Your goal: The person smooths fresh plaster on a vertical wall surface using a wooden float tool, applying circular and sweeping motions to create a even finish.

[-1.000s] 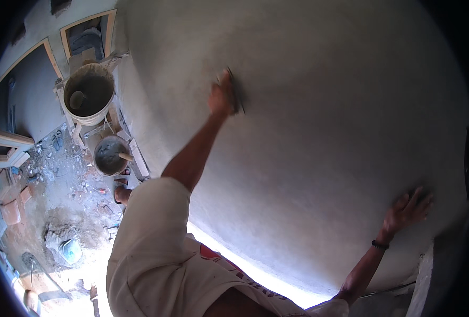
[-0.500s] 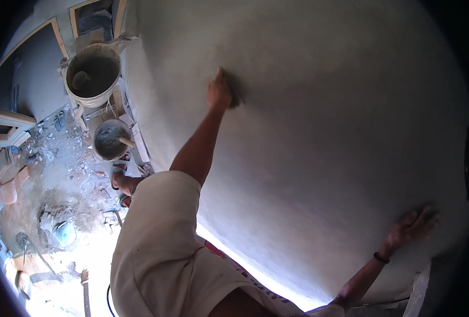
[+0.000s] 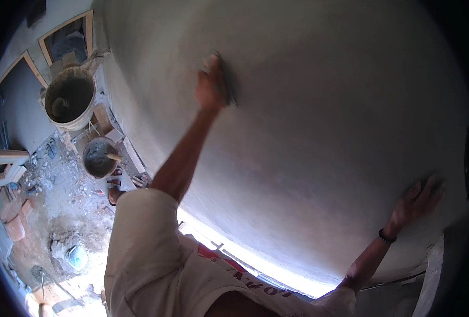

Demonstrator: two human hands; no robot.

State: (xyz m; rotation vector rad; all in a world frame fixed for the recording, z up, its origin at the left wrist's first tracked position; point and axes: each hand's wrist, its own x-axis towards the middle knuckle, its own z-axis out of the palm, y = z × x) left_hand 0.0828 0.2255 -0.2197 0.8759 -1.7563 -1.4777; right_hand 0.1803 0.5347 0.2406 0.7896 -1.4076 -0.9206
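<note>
So the left hand (image 3: pixel 209 91) is gripping a thin, dark, flat tool (image 3: pixel 227 83) (mostly hidden behind the fingers, tbh) and holding it up against the broad grey plastered wall (image 3: pixel 308 132). The right hand (image 3: pixel 415 203), wearing a black beaded bracelet (image 3: pixel 387 236), is resting open on that same wall with fingers spread, well apart from the left. Further out to the left, a big round pale bucket (image 3: pixel 80 124) is standing near a smaller round grey tub (image 3: pixel 88 169) that's holding wet grey mix.

Mottled grey wall (image 3: pixel 308 132), cream shirt (image 3: pixel 144 238), red patch (image 3: pixel 207 252), black bracelet (image 3: pixel 386 236)
</note>
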